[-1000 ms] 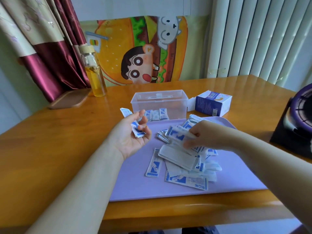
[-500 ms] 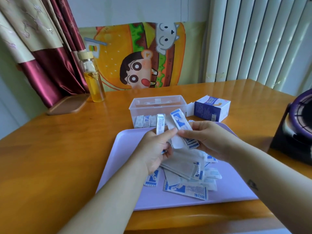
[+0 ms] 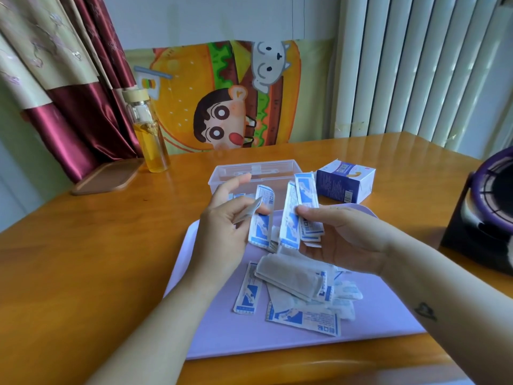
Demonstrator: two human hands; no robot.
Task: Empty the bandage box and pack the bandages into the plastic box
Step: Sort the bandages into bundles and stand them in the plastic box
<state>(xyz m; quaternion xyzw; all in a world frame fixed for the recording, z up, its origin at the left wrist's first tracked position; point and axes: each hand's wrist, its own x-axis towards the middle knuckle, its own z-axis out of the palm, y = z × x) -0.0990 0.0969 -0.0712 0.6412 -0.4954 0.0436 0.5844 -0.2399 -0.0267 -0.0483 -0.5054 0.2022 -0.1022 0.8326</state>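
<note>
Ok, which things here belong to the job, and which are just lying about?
Job: clear plastic box, blue cardboard bandage box, wrapped bandages in left hand and right hand, loose bandage pile, lilac tray.
Lying about: glass bottle of yellow liquid, brown wooden tray, black purple-rimmed appliance.

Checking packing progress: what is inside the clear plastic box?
Inside the plastic box, only a bit of one packed bandage shows, low behind the front wall. The left hand and the held bandages cover most of its floor, so the count cannot be told.
</note>
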